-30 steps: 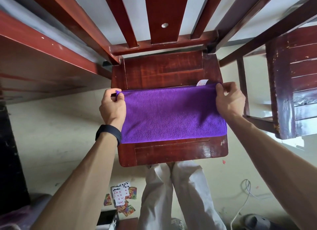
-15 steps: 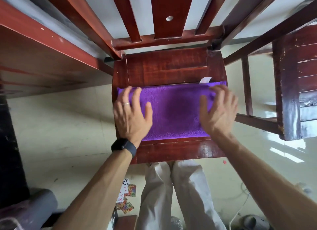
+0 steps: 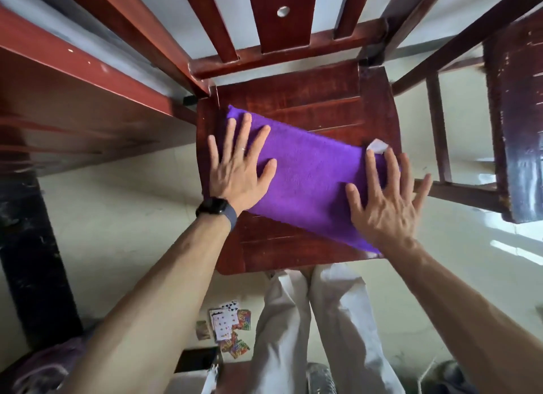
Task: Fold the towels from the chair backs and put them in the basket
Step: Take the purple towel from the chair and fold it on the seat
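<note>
Chair seat (image 3: 379,105): towel lies here.
Towel (image 3: 308,182): purple, folded, long axis slanting far-left to near-right.
My left hand (image 3: 238,173): flat, fingers spread, pressing the far end.
My right hand (image 3: 385,205): flat, spread, on the near end, closest to me.

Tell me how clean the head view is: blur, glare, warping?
Head view: purple towel, left hand and right hand read sharp; red wood at far left is motion-smeared; window glare streaks the floor at right; the wide lens splays the chair slats.
</note>
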`<control>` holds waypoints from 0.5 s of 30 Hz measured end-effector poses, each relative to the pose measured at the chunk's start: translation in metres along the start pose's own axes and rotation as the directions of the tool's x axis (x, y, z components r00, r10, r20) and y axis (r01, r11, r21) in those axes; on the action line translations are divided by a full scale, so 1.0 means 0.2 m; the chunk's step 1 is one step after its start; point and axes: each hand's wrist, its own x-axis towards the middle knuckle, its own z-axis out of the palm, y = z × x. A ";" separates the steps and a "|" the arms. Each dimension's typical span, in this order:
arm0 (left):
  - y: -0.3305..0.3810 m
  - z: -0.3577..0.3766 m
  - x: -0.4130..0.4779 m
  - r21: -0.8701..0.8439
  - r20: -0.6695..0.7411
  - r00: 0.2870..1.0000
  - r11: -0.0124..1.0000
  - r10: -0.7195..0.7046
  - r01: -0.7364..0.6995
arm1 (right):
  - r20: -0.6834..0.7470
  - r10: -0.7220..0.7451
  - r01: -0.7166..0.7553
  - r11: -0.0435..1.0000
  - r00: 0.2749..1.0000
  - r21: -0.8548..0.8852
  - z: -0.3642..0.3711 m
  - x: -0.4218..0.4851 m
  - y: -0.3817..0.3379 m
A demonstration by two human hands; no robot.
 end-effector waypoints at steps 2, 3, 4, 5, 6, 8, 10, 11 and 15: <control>0.04 -0.09 0.12 0.076 0.032 0.991 0.988 0.130 -0.132 | 0.039 0.056 -0.056 0.998 0.998 0.008 -0.01 -0.24 0.03; 0.09 -0.12 0.18 0.097 0.046 0.984 0.980 0.171 -0.174 | 0.063 0.066 -0.067 0.997 0.996 0.025 -0.02 -0.36 0.04; 0.15 -0.15 0.21 0.109 0.058 0.979 0.974 0.194 -0.199 | 0.086 0.059 -0.062 0.997 0.995 0.041 -0.02 -0.47 0.03; 0.22 -0.17 0.24 0.107 0.068 0.977 0.972 0.201 -0.208 | 0.110 0.035 -0.041 0.998 0.993 0.054 -0.02 -0.55 0.01; 0.30 -0.18 0.24 0.087 0.076 0.978 0.976 0.192 -0.199 | 0.136 0.007 -0.017 0.997 0.991 0.069 -0.03 -0.61 -0.01; 0.44 -0.18 0.18 -0.018 0.093 0.990 0.995 0.101 -0.100 | 0.176 0.004 -0.026 0.992 0.984 0.121 -0.05 -0.65 -0.04; 0.56 -0.16 0.03 -0.175 0.098 0.991 0.979 -0.088 0.104 | 0.210 0.059 -0.104 0.973 0.976 0.207 -0.09 -0.61 -0.05; 0.60 -0.15 -0.08 -0.255 0.093 0.975 0.942 -0.200 0.217 | 0.237 0.089 -0.154 0.949 0.967 0.274 -0.10 -0.58 -0.05; 0.67 -0.10 -0.53 -0.458 0.053 0.832 0.727 -0.553 0.512 | 0.379 0.201 -0.382 0.776 0.903 0.501 -0.13 -0.43 -0.02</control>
